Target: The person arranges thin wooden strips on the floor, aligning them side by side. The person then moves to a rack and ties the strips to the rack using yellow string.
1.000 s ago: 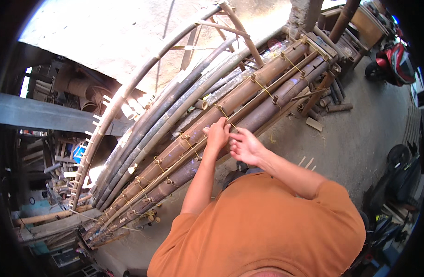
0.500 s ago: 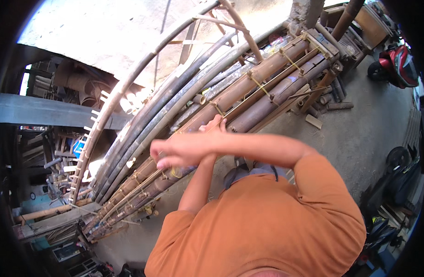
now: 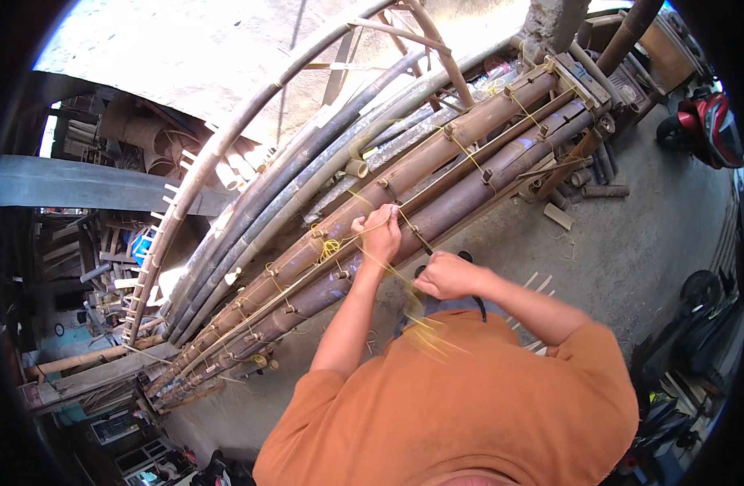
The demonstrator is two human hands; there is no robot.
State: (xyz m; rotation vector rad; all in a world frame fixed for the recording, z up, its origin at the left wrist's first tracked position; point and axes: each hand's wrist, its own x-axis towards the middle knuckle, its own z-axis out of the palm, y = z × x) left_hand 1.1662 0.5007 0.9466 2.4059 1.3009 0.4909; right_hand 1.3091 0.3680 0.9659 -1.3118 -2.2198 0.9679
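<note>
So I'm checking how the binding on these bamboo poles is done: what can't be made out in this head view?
- The knot itself: the left hand covers it on the bamboo pole.
- The yellow string near the chest: motion-blurred, so its strand count is unclear.
- What the right hand grips: its fingers hide it; only a dark thin tool shows.
- The pole ends at lower left: too small and cluttered.

Both hands (image 3: 412, 255) on yellow cord (image 3: 388, 263) at lashed bamboo poles (image 3: 469, 158).

Orange short-sleeved shirt (image 3: 461, 405), bare forearms, bare hands, no gloves
</note>
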